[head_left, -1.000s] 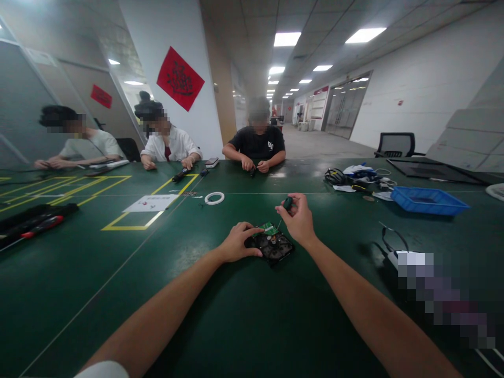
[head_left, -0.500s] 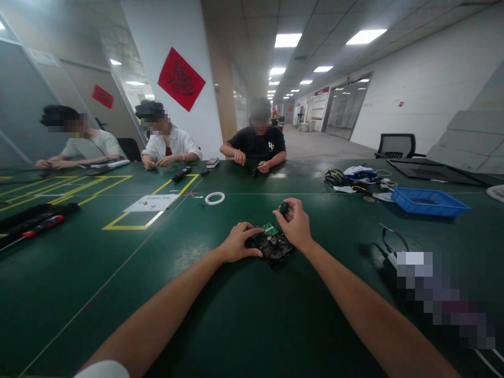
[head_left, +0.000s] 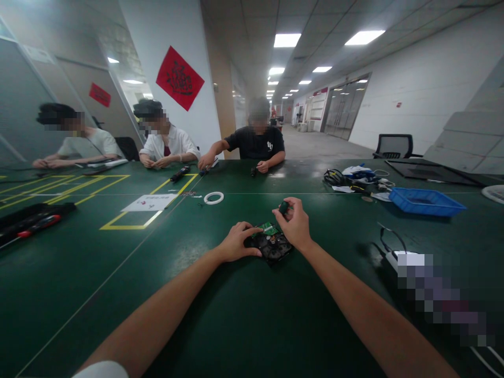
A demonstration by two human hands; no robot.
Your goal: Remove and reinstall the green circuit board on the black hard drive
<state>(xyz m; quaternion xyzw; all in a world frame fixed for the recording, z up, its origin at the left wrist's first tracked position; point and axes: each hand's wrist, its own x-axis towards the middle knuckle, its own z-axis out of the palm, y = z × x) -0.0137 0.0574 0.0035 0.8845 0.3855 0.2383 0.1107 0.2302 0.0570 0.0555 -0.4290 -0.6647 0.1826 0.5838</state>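
Note:
A hard drive lies on the green table in front of me, its dark metal side and green circuit board facing up. At its left edge my left hand grips it, thumb at the near side and fingers reaching over the board. Just above the drive's right side, my right hand is closed round the short dark handle of what looks like a screwdriver. Its shaft and tip cannot be made out.
Beyond the drive lies a white ring. A paper sheet lies left, near a red-and-black screwdriver. On the right are a blue tray, cables and a power strip. Three people sit across the table.
My hands keep almost the same hold and place. Across the table, the person in black has stretched an arm out to the left, toward small items there.

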